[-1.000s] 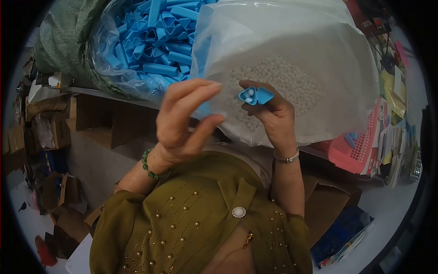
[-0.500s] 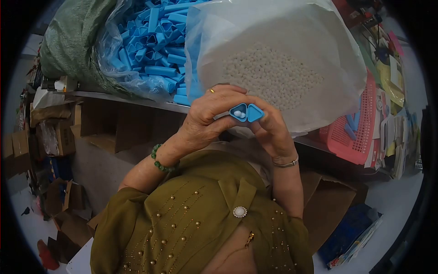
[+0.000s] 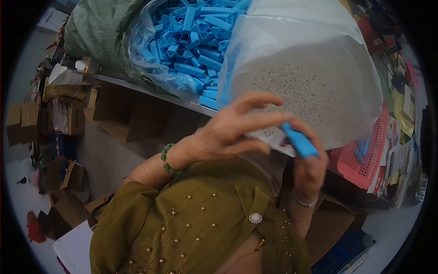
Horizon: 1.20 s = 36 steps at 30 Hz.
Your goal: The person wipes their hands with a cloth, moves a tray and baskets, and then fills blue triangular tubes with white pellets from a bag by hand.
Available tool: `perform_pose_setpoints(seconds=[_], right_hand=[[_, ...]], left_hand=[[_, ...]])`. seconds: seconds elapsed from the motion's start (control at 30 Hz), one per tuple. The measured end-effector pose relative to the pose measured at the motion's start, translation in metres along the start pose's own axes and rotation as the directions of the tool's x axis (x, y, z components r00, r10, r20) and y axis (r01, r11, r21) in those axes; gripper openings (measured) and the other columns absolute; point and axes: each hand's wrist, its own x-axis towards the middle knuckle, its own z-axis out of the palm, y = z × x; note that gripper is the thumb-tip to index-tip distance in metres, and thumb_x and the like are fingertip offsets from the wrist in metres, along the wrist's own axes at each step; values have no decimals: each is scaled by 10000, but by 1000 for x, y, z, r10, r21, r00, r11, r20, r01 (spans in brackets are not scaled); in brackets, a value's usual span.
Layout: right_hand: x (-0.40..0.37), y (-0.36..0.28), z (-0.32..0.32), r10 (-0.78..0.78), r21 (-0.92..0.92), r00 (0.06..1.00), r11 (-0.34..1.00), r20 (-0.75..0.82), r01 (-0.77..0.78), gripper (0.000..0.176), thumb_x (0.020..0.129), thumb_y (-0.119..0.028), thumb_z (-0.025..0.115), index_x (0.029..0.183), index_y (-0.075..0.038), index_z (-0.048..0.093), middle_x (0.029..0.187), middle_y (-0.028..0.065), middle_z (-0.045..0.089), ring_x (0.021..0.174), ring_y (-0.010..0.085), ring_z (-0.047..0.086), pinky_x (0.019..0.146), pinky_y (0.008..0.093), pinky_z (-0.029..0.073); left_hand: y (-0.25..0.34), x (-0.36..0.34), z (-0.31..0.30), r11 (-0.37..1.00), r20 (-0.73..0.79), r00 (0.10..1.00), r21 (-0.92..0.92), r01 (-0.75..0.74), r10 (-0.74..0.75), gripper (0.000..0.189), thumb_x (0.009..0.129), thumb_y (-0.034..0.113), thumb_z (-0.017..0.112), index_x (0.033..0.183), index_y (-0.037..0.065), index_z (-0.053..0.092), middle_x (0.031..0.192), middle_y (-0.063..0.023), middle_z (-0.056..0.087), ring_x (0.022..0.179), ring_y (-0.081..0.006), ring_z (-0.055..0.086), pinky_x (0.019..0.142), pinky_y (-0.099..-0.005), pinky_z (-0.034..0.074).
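Note:
My right hand [image 3: 311, 160], blurred, holds a blue triangular tube [image 3: 299, 142] in its fingers, tilted, above the near edge of a white sheet. To its left is my left hand [image 3: 237, 130], fingers spread, with nothing held in it; one fingertip is near the tube's upper end. Small white beads [image 3: 305, 91] lie spread on the white sheet [image 3: 278, 41] beyond both hands. A heap of blue triangular tubes [image 3: 189, 68] fills a clear plastic bag behind my left hand. Whether the held tube's lid is shut cannot be made out.
A green woven sack [image 3: 96, 36] stands at the back left. Pink perforated basket [image 3: 365, 160] with blue pieces sits on the right, beside stacked papers [image 3: 397, 176]. Cardboard boxes [image 3: 123, 112] are under the table edge and on the floor to the left.
Both hands were together around the open tube with white beads inside. Now my left hand has let go and opened, while my right hand has moved right and down with the tube. The view has shifted.

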Motion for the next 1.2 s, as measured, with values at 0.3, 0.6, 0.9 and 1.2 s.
perform_pose_setpoints(seconds=[0.3,0.6,0.9,1.2], right_hand=[[-15,-26,-184,-567,-871,665,375,-486,-317,460,932,-243,527,1278,54,468,1267,252,490,1078,317,565,937,408,461],[1,-28,-26,-602,-877,798,390,-12,280,196,785,50,649,980,59,649,895,146,639,784,200,593,647,266,484],[37,35,48,-183,-433,982,882,46,185,277,733,97,643,987,-8,675,970,103,648,842,192,619,714,276,494],[47,29,41,-368,-400,927,841,70,364,335,758,82,615,1081,-1,647,1083,86,605,897,182,629,784,276,507]], left_hand=[[-128,-37,-96,433,-32,990,897,90,-139,106,733,-13,573,802,50,623,867,-89,558,853,-291,532,738,-387,430],[-82,-24,-102,601,-139,986,782,166,-91,323,788,-15,607,1105,35,570,1048,-97,578,981,-288,565,858,-388,453],[-32,-41,-21,348,-79,791,-921,175,-607,385,846,32,627,1195,50,467,1150,-111,544,1017,-217,594,912,-333,480],[-40,-36,2,74,274,745,-915,397,-609,224,913,125,586,1103,20,531,933,-83,609,797,-156,614,679,-281,519]])
